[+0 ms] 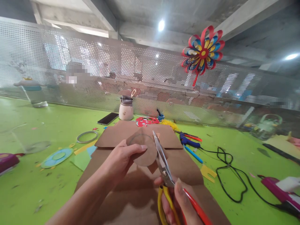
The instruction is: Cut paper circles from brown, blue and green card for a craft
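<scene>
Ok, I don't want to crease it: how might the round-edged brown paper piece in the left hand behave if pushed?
The brown paper piece is probably fairly stiff, as it looks flat in the left hand. Thin-looking, so likely light. Pushed, it might bend, gripped from one side only.

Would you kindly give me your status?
Left hand pinching brown paper piece. Right hand gripping scissors, blades at piece's edge. Larger brown sheet underneath.

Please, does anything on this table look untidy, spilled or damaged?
Yes: the thin black cable lies in tangled loops on the green tabletop, right of the creased brown paper sheet, instead of neatly coiled. Small coloured scraps also lie loose. I see no spill.
</scene>
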Demonstrator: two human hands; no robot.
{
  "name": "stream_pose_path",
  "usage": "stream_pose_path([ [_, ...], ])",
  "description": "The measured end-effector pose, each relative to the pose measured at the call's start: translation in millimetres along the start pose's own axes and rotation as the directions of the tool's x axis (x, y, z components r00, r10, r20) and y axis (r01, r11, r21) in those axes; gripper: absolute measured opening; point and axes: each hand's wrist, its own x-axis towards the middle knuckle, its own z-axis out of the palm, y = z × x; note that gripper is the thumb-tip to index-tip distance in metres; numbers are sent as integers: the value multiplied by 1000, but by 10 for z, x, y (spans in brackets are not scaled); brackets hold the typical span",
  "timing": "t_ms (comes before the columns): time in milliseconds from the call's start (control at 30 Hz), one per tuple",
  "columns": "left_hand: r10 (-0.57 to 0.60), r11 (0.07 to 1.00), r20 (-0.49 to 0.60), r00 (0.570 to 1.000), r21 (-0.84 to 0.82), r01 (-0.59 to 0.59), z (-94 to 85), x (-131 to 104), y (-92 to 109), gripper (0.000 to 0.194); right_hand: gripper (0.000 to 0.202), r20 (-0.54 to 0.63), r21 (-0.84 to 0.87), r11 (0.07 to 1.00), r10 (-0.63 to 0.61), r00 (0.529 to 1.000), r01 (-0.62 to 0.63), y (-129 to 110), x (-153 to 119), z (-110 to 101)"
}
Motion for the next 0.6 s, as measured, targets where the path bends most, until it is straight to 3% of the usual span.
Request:
stream_pose_path([
  [400, -47, 999, -77, 996, -8, 46, -15, 22, 14, 8, 69, -45, 54, 999, 10, 999, -8, 127, 43, 22],
  [600, -30, 999, -37, 999, -18, 29, -21, 13, 6, 6, 69, -49, 59, 998, 27, 998, -24, 87, 22, 31],
])
